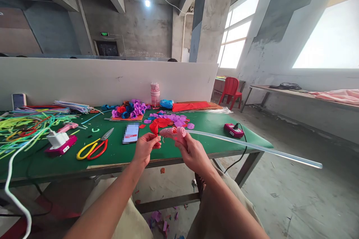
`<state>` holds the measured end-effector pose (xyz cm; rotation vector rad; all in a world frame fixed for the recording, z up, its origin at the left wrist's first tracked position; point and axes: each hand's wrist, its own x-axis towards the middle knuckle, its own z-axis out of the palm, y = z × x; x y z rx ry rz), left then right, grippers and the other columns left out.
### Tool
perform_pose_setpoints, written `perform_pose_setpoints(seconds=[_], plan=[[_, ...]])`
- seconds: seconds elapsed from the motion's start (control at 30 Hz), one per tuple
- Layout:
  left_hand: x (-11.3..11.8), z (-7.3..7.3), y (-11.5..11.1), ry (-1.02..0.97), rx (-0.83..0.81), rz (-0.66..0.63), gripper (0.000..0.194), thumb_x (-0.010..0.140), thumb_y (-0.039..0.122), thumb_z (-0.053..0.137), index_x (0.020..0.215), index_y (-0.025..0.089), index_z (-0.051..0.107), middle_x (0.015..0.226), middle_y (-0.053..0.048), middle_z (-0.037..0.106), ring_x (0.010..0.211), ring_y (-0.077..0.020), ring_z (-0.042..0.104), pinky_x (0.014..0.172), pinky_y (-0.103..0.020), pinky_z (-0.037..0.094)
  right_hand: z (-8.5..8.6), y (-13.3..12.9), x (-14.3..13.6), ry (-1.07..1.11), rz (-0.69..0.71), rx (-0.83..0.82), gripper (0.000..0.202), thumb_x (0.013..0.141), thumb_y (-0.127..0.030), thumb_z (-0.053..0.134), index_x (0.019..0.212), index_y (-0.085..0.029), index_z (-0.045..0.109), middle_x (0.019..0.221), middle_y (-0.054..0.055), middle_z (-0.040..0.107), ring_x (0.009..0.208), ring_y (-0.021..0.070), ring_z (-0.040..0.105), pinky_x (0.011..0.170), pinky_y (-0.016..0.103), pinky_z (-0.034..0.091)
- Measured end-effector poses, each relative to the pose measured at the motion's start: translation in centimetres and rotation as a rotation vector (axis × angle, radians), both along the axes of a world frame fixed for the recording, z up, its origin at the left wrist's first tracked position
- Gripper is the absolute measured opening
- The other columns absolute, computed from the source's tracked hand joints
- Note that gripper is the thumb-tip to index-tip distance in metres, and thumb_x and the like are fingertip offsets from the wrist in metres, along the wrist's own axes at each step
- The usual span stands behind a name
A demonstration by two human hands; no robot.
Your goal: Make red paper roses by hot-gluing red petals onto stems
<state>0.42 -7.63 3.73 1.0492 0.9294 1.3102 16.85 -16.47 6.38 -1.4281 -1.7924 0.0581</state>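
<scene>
head view: the left hand (146, 148) pinches its thumb and forefinger together at the lower end of a red paper flower (154, 127), which stands up above the fingertips over the near edge of the green table (213, 120). the right hand (192, 151) has its fingers wrapped around the handle of a pink hot glue gun (169, 132), its nozzle pointing left at the flower; whether the tip touches the paper is too small to tell. a long translucent glue stick (252, 142) runs out of the gun's back end, reaching right past the table's edge. just beyond the hands lie loose purple petals (181, 120) and red petals (161, 122), with a heap of purple, red and blue paper flowers (130, 109) behind them to the left. a smartphone (130, 133) lies left of the left hand, and farther left are scissors (101, 142) with one yellow and one red handle, slightly open. a magenta power strip (233, 130) sits near the table's right end. at the back, a pink bottle (155, 95) stands beside a blue plastic-wrapped bundle (166, 104) and red crepe paper (193, 106).
</scene>
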Motion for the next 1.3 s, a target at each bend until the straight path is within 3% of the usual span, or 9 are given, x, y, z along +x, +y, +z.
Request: perform_pose_setpoints(seconds=[1.3], plan=[[0.01,-0.01,0.01,0.02,0.003,-0.02,0.031,0.049,0.03,0.082,0.06,0.014,0.059,0.054,0.002,0.06,0.049,-0.0102,0.057,0.051,-0.025,0.049,-0.23,0.07,-0.07,-0.051,-0.047,-0.018,0.014,0.09,-0.029,0.04,0.096,-0.019,0.049,0.071,0.004,0.064,0.061,0.02,0.059,0.053,0.026,0.031]])
